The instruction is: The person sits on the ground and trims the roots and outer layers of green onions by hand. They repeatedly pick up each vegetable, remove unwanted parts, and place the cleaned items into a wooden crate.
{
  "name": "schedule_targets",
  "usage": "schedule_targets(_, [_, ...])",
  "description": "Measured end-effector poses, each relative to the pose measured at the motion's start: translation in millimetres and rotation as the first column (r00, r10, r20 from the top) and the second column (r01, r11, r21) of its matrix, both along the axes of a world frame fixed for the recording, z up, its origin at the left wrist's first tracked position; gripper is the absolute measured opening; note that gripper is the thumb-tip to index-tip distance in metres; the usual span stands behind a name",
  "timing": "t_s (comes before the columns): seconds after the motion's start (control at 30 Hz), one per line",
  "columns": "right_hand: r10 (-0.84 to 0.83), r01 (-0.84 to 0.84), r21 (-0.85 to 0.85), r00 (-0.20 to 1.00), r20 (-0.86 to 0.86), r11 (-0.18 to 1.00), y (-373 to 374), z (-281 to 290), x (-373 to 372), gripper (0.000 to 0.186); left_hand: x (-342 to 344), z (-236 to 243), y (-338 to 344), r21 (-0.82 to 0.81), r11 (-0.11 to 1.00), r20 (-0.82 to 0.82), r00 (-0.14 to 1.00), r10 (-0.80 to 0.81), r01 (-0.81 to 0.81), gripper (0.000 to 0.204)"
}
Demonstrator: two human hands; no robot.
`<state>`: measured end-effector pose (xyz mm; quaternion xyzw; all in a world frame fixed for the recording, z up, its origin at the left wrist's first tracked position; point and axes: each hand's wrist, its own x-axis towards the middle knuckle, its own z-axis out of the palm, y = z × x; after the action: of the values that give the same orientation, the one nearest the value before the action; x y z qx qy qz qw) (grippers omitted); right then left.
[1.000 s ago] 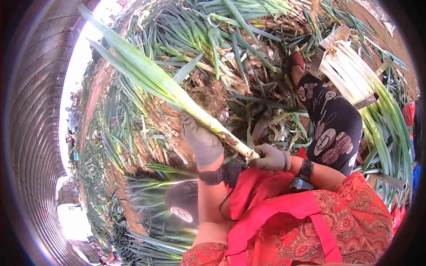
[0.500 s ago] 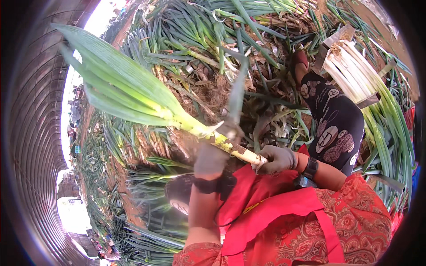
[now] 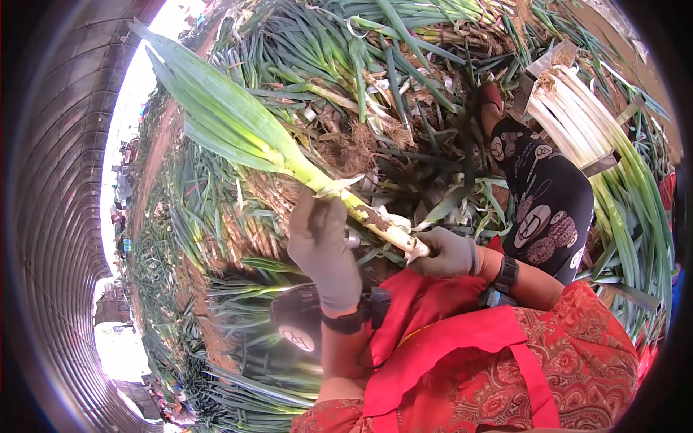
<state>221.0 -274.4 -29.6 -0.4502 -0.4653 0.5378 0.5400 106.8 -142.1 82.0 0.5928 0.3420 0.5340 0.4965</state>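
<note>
A long leek (image 3: 303,171) lies slantwise before me, green leaves to the upper left, white root end lower right. Its stalk carries loose pale skin and a dark soiled patch. My gloved left hand (image 3: 323,245) has its fingers curled against the stalk's underside, just below the torn skin. My gloved right hand (image 3: 447,251) is closed round the root end, above the red apron (image 3: 440,346).
Heaps of leeks (image 3: 317,65) cover the ground around me. At right, a bundle of trimmed leeks (image 3: 570,115) lies in a metal holder (image 3: 599,163) beside my patterned-trouser leg (image 3: 541,202). A ribbed tunnel roof (image 3: 65,216) curves along the left.
Since half a second ago, the leek's leafy end has swung up and right, and my left hand has risen from a blurred lower position to the stalk. Ragged skin now stands out from it.
</note>
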Motion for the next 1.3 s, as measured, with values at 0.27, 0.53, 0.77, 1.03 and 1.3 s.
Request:
schedule_targets(0.27, [-0.113, 0.12, -0.055, 0.987, 0.115, 0.991, -1.8, -17.4, -3.2, 0.026, -11.0, 3.1, 10.7, -0.041, 0.99, -0.2, 0.969, -0.142, 0.137, 0.011])
schedule_targets(0.53, [-0.378, 0.397, 0.025, 0.851, 0.364, 0.918, 2.5, -18.1, -4.2, 0.033, -24.5, -27.3, -17.6, 0.801, 0.376, -0.562, 0.802, 0.201, 0.466, 0.022])
schedule_targets(0.77, [-0.363, 0.314, 0.182, 0.823, 0.436, 0.932, 2.1, -19.7, 3.8, 0.052, -47.3, -57.2, -65.9, 0.62, 0.284, -0.745, 0.662, -0.078, 0.732, 0.024])
schedule_targets(1.03, [-0.562, 0.428, 0.375, 0.506, 0.655, 0.822, 13.8, 21.4, 3.6, 0.035, -64.9, 4.6, -5.2, 0.095, 0.982, -0.392, 0.913, -0.116, 0.165, 0.047])
schedule_targets(1.3, [-0.464, 0.058, 0.504, 0.493, 0.736, 0.862, 34.3, 45.3, -7.3, 0.039, -54.5, 38.9, 129.0, -0.218, 0.913, 0.414, 0.88, -0.234, 0.345, 0.036])
